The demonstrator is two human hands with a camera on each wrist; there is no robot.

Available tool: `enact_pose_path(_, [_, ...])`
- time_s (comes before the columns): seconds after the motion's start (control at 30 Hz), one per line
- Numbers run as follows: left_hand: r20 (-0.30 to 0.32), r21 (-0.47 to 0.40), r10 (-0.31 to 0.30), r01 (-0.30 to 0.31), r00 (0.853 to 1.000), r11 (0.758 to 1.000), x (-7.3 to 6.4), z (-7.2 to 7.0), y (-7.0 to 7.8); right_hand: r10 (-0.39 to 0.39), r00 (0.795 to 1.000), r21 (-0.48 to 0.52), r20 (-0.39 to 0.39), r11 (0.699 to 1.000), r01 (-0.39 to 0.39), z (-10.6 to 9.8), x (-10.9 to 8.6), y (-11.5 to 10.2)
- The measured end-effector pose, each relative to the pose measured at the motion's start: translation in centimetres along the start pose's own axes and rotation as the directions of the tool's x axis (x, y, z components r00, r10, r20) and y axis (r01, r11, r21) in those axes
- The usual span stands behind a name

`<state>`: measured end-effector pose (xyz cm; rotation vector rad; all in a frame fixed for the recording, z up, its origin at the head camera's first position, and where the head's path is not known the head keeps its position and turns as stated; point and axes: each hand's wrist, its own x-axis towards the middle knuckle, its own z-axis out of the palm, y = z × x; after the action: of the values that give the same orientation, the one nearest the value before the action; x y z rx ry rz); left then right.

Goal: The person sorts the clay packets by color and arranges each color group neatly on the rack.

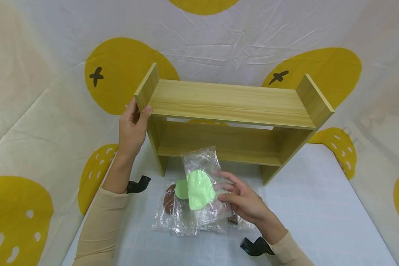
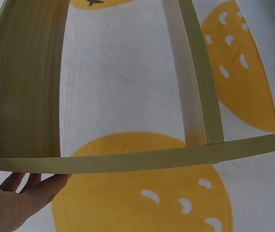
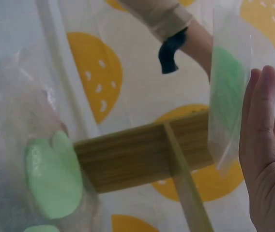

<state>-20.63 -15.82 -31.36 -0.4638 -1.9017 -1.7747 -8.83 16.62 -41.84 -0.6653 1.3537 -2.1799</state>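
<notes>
A two-tier wooden shelf stands tilted at the back of the table. My left hand grips its left side panel near the top, thumb in front and fingers around the outer side; in the left wrist view, the fingers meet the panel's edge. With my right hand I hold a clear plastic bag with a light green rounded piece inside, in front of the lower shelf. In the right wrist view, the bag lies between thumb and fingers.
More clear bags lie on the table below the held one, one with a brown piece and one with a green piece. A white cloth with yellow shapes hangs behind and around the pale table.
</notes>
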Motion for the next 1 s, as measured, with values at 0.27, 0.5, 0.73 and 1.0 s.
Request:
enact_pose_path(0.27, [0.003,-0.001,-0.013,0.013,1.000,1.000,0.0,-0.1,0.1,-0.046,0.999,-0.057,-0.004,0.997,0.046,1.5,2.9,-1.0])
enact_pose_path(0.5, [0.006,-0.007,-0.009,0.009,1.000,1.000,0.0,-0.1,0.1,-0.033,0.990,-0.112,-0.137,0.994,0.018,1.5,6.3,-0.4])
enact_pose_path(0.73, [0.004,0.023,-0.020,0.020,1.000,1.000,-0.1,0.2,1.0,0.018,0.973,-0.025,-0.229,0.999,-0.025,1.5,8.6,1.0])
enact_pose_path(1.0, [0.006,0.036,-0.016,0.016,1.000,0.999,-0.6,0.7,3.3,0.109,0.956,0.098,-0.271,0.992,-0.085,2.1,8.8,2.2])
